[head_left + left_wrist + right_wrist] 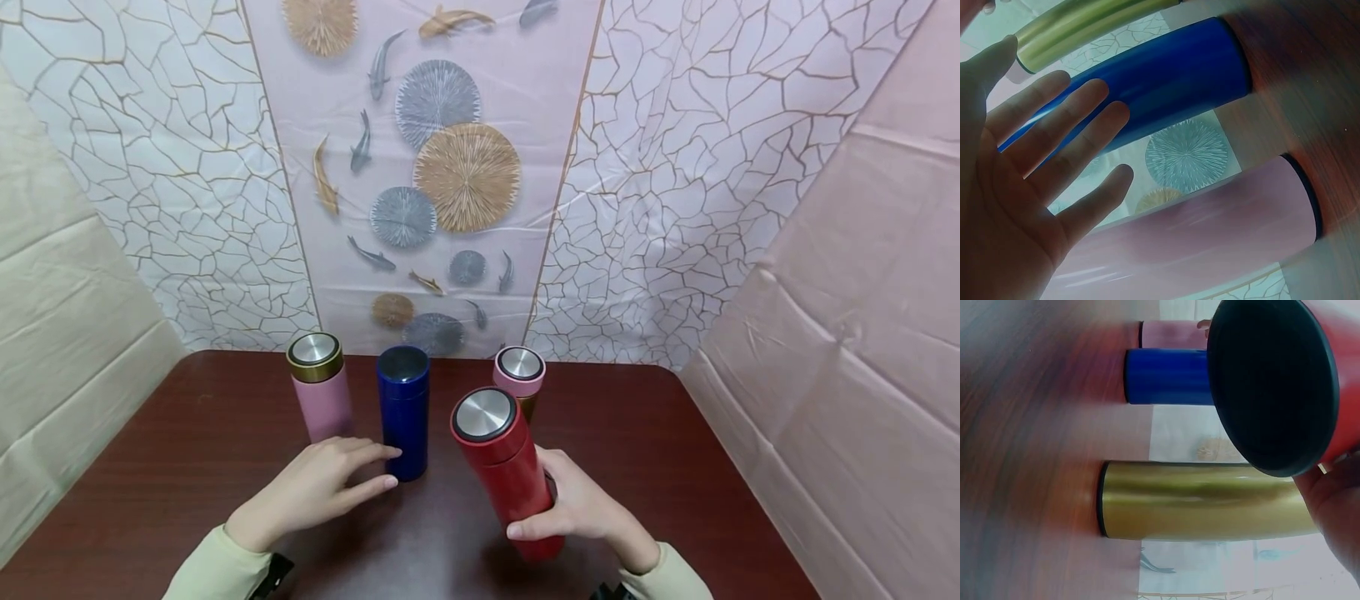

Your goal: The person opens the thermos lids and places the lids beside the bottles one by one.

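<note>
**Red bottle held off the bench by right hand; left hand spread at blue**

Right hand (581, 504) grips the red bottle (517, 483) low on the body, thumb across the near side. Bottle tilts, lid end leaning left. Right wrist view shows the whole black base (1272, 387) with nothing under it, so it's clear of the bench (165, 467). My read: the low grip leaves the lid free and gives control of the base.

Left hand (322, 483) holds nothing: fingers spread wide, palm toward the bottles, fingertips at the lower part of the blue bottle (406, 417). Contact or small gap, can't tell. Wide spread looks sized for a bottle body, or just for steadying.

Other three stand upright on the far part of the bench, in a loose row with gaps; probably spaced so a hand fits around each.

Positions: red is inside the right hand, nearer than the row. Blue is mid-row, just beyond the left fingertips, left of red. Pink bottle (326, 408) is at the row's left end, just past the left hand, partly hidden by it. Gold bottle (1204, 500) with pink lid (520, 364) is at the right end, behind red, on the far side of the right hand.
</note>
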`<action>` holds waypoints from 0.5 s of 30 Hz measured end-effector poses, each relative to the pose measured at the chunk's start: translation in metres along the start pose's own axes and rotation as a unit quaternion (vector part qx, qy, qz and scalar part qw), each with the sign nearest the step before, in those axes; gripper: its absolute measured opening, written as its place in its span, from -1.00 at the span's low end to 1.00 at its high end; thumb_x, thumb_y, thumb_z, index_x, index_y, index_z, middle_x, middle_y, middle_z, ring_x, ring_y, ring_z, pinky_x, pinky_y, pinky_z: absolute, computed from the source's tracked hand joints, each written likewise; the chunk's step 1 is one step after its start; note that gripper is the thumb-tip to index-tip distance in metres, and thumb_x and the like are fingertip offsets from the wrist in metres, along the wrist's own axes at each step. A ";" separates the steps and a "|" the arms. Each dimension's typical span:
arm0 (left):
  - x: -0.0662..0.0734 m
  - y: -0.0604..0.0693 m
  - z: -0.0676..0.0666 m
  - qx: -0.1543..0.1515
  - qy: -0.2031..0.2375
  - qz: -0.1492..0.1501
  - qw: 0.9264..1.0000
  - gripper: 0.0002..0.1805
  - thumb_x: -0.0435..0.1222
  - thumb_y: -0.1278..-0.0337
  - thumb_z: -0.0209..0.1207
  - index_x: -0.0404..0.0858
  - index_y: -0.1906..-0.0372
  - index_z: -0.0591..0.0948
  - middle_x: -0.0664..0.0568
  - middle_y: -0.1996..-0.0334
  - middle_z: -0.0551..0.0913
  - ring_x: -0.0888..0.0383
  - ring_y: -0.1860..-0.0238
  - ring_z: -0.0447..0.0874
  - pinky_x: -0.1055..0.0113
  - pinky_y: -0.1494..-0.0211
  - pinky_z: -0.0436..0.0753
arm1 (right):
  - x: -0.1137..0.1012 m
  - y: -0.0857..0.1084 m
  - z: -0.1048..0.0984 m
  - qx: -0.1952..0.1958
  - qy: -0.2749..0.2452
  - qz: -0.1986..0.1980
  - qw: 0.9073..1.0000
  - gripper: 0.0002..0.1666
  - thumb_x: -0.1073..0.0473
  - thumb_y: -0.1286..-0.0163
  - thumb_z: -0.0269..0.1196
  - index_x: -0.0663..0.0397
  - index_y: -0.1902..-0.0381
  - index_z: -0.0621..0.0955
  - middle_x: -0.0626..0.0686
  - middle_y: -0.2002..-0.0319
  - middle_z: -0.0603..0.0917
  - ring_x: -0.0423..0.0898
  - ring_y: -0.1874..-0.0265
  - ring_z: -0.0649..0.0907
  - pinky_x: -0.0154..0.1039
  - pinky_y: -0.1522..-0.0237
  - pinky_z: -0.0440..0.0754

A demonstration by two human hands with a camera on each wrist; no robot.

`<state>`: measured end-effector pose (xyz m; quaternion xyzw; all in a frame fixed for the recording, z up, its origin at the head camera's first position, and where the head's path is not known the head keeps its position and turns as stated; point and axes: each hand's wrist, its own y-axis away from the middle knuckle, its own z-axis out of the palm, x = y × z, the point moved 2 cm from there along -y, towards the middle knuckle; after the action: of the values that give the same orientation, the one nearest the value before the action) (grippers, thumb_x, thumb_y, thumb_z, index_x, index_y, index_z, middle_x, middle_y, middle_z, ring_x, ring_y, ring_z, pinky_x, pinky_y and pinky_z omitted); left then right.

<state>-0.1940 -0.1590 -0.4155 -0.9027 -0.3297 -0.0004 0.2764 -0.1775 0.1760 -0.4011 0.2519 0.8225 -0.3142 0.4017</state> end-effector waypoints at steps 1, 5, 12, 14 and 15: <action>0.000 0.000 0.000 0.000 0.000 0.000 1.000 -0.63 0.06 -0.34 0.24 -0.05 -0.06 0.72 0.31 0.16 0.70 0.35 0.12 0.67 0.29 0.12 0.67 | 0.000 0.000 0.001 -0.001 0.002 -0.003 1.000 -0.38 0.06 -0.13 0.49 -0.07 -0.14 0.54 -0.04 0.10 0.72 -0.08 0.17 0.71 -0.12 0.10 0.69; 0.000 0.000 0.000 -0.002 0.002 -0.001 1.000 -0.62 0.06 -0.34 0.23 -0.05 -0.07 0.72 0.32 0.16 0.70 0.35 0.12 0.67 0.30 0.12 0.67 | 0.002 0.000 0.002 -0.002 0.004 -0.006 1.000 -0.36 0.04 -0.13 0.49 -0.07 -0.16 0.54 -0.05 0.09 0.72 -0.09 0.17 0.71 -0.12 0.10 0.70; 0.001 0.000 -0.001 -0.004 0.001 -0.003 1.000 -0.63 0.07 -0.34 0.23 -0.03 -0.07 0.71 0.34 0.16 0.69 0.36 0.12 0.66 0.29 0.12 0.67 | 0.007 0.004 0.006 0.006 0.005 0.004 1.000 -0.33 0.03 -0.12 0.49 -0.12 -0.20 0.52 -0.07 0.07 0.72 -0.08 0.17 0.71 -0.12 0.12 0.70; 0.001 0.000 -0.002 -0.005 0.001 -0.004 1.000 -0.63 0.07 -0.34 0.22 -0.03 -0.08 0.71 0.34 0.16 0.69 0.36 0.11 0.66 0.29 0.11 0.67 | 0.008 0.004 0.007 0.011 0.010 0.002 1.000 -0.31 0.03 -0.11 0.50 -0.13 -0.21 0.52 -0.07 0.07 0.72 -0.09 0.17 0.72 -0.13 0.11 0.70; 0.001 0.000 -0.002 -0.005 0.001 -0.004 1.000 -0.63 0.07 -0.34 0.22 -0.03 -0.08 0.71 0.34 0.16 0.69 0.36 0.11 0.66 0.29 0.11 0.67 | 0.008 0.004 0.007 0.013 0.012 0.001 1.000 -0.30 0.03 -0.11 0.51 -0.13 -0.22 0.52 -0.08 0.07 0.73 -0.09 0.17 0.72 -0.13 0.11 0.70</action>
<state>-0.1926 -0.1589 -0.4139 -0.9028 -0.3333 -0.0041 0.2717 -0.1757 0.1750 -0.4125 0.2615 0.8229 -0.3213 0.3888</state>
